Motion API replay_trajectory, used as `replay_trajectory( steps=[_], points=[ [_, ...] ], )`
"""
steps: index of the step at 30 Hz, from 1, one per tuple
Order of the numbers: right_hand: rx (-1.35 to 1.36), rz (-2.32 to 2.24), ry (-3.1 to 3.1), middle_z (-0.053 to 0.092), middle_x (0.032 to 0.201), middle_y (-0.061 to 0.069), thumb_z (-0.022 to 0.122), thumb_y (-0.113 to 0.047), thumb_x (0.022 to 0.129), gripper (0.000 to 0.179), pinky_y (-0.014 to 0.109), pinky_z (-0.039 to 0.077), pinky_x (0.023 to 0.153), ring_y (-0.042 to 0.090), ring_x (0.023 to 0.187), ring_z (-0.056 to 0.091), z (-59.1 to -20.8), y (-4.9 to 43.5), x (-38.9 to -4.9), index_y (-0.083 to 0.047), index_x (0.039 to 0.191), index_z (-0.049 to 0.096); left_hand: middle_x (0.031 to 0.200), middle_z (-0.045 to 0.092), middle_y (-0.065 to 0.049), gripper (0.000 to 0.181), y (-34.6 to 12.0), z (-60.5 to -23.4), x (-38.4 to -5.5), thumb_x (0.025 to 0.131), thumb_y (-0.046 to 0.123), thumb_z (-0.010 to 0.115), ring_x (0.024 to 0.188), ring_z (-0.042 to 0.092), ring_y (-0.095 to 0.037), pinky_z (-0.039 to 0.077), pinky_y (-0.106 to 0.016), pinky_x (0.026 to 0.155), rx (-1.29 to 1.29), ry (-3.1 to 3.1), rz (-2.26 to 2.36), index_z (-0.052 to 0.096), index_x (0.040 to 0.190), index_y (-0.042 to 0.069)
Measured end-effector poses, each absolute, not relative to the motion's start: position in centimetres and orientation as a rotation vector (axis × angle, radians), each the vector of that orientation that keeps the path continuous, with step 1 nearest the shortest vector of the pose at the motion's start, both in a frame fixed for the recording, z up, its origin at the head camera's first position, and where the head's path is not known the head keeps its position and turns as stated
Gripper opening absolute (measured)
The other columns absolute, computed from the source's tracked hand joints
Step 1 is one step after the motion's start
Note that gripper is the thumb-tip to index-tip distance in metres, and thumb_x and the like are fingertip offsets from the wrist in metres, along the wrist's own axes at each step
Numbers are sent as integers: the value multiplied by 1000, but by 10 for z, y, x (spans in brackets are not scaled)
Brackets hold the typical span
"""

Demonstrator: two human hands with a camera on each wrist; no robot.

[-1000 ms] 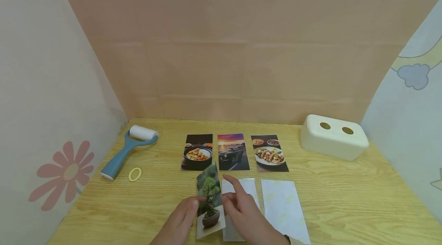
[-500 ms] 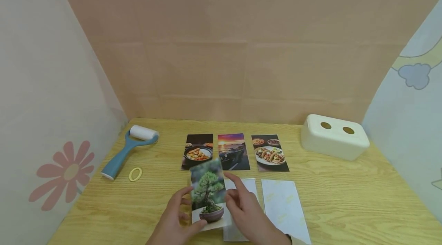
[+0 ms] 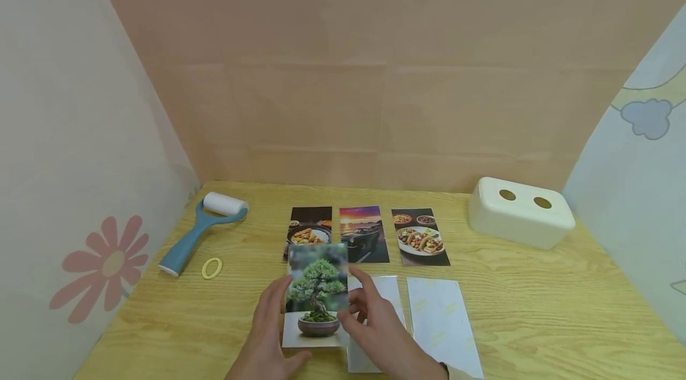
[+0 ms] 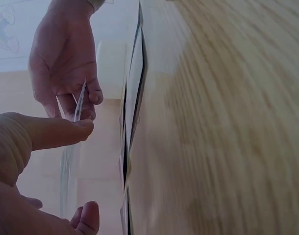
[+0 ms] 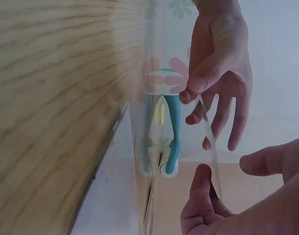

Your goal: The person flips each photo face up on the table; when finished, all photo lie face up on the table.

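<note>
A photo card of a bonsai tree [image 3: 318, 296], glossy and glassy along its edge, stands tilted up above the table between both hands. My left hand [image 3: 266, 325] holds it by the left edge and lower left corner. In the left wrist view the left thumb [image 4: 66, 132] overlaps the card's thin edge [image 4: 67, 176]. My right hand [image 3: 375, 317] is at the card's right edge, its fingers curled behind and its thumb over the front in the head view. In the right wrist view that thumb [image 5: 262, 162] stands off from the card [image 5: 211, 142].
Behind the hands lie a rice-dish photo [image 3: 311, 234], a car photo [image 3: 364, 237] and a taco photo [image 3: 420, 238]. Two white rectangular sheets [image 3: 445, 326] lie at the right front. A blue-handled lint roller [image 3: 193, 237], a yellow ring [image 3: 211, 268] and a cream box with two holes [image 3: 520, 216] flank them.
The bonsai card has turned from a slant to face the head camera squarely and moved slightly left. My left hand has shifted its hold along the edge; the right hand stays nearly in place.
</note>
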State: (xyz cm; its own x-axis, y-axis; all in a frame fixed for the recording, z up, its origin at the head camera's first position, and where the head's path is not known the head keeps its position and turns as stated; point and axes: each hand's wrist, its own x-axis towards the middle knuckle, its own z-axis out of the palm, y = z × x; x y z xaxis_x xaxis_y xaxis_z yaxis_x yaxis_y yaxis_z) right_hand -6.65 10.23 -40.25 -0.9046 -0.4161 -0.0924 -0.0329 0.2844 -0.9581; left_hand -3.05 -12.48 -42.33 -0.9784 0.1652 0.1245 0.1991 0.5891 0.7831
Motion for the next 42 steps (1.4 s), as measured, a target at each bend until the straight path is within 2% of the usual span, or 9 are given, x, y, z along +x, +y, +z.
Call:
replay_trajectory(
  steps=[2, 11, 15, 19, 23, 27, 30, 37, 42],
  points=[
    [-410, -1643, 2240, 58, 107, 5, 64, -20, 100, 72, 30, 47, 73, 18, 95, 61, -404, 101, -67, -5, 157, 22, 153, 27, -23, 116, -125, -423, -30, 67, 16, 96, 126, 41, -43, 47, -58, 89, -307, -2778, -1334, 23, 156, 5],
    [-445, -1634, 2263, 54, 109, 5, 65, -21, 99, 74, 29, 45, 72, 16, 90, 55, -407, 95, -67, -4, 157, 22, 153, 24, -23, 118, -132, -422, -31, 63, 17, 97, 105, 48, -29, 48, -29, 68, -82, -2840, -1533, 24, 155, 4],
    [-438, -1639, 2258, 54, 110, 5, 66, -20, 98, 75, 29, 45, 71, 17, 90, 55, -407, 94, -67, -5, 157, 22, 152, 24, -22, 120, -135, -422, -32, 64, 15, 97, 95, 46, -23, 46, -29, 70, -41, -2828, -1625, 22, 156, 2],
    [-430, -1645, 2233, 53, 113, 6, 67, -20, 98, 76, 29, 45, 72, 19, 91, 54, -409, 93, -66, -7, 158, 21, 153, 21, -22, 123, -137, -422, -32, 65, 16, 97, 98, 46, -25, 46, -29, 72, -23, -2826, -1659, 18, 157, -2],
    [-432, -1635, 2222, 52, 113, 6, 66, -21, 98, 76, 29, 44, 72, 19, 92, 53, -409, 92, -65, -5, 157, 22, 152, 22, -23, 125, -138, -423, -31, 64, 19, 98, 111, 48, -33, 50, -34, 79, -14, -2848, -1600, 18, 157, -4],
    [-455, -1596, 2240, 54, 115, 6, 67, -21, 98, 74, 29, 46, 72, 16, 91, 57, -411, 92, -68, -1, 156, 25, 151, 27, -26, 125, -139, -426, -31, 64, 24, 98, 128, 39, -45, 47, -53, 93, -15, -2900, -1433, 20, 157, -4],
    [-455, -1592, 2202, 53, 118, 8, 68, -19, 97, 75, 30, 47, 72, 18, 90, 56, -413, 91, -71, 2, 156, 25, 150, 29, -28, 124, -140, -429, -30, 64, 28, 98, 131, 34, -49, 42, -62, 97, -18, -2932, -1330, 21, 156, -6],
    [-444, -1560, 2155, 44, 112, 11, 69, -14, 92, 79, 30, 41, 68, 21, 86, 47, -416, 87, -74, 7, 155, 25, 147, 34, -28, 123, -143, -434, -29, 62, 32, 97, 128, 36, -47, 39, -63, 98, 1, -2977, -1218, 25, 153, -7],
    [-437, -1471, 2209, 52, 94, 6, 70, -15, 88, 80, 30, 39, 64, 18, 75, 46, -419, 83, -76, 9, 152, 29, 145, 36, -30, 124, -145, -437, -30, 60, 36, 97, 123, 39, -47, 38, -64, 99, 18, -3041, -1174, 26, 152, -9]
  ],
)
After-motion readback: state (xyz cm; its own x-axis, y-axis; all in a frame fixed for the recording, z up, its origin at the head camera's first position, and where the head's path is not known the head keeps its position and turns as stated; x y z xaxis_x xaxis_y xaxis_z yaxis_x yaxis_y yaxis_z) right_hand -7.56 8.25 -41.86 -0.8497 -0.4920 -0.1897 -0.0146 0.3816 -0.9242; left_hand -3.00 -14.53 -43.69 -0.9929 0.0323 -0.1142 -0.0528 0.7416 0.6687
